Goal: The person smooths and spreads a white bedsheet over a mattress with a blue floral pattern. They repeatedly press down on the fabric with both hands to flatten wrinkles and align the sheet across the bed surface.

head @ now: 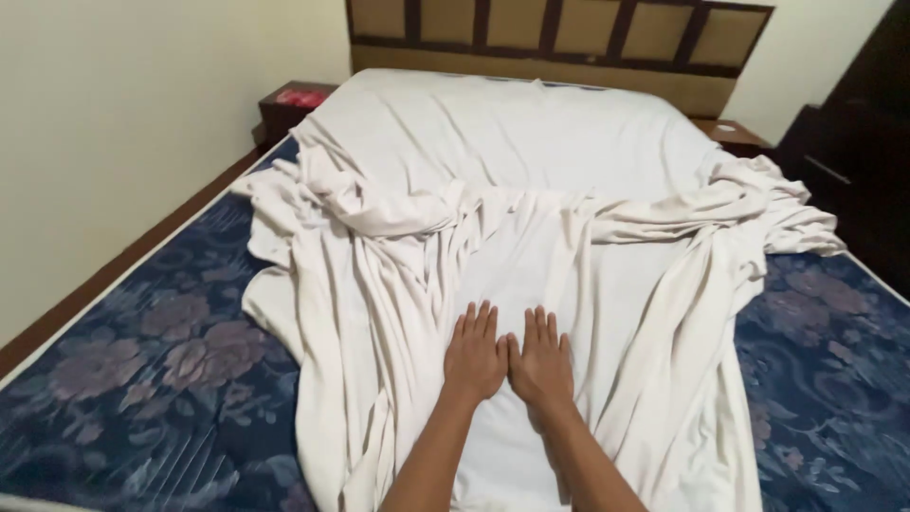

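Two flat hands, left hand (474, 356) and right hand (542, 360), fingers spread, on headboard-pointing white sheet (531, 256).

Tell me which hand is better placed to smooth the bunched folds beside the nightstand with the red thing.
Left. The left hand lies flat on the white sheet on that side; the right hand sits farther away.

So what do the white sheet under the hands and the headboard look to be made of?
The white sheet: soft matte woven fabric, likely cotton, judging by its limp folds. The headboard: dark wood frame with tan panels, possibly fabric or cane; too blurred to tell.
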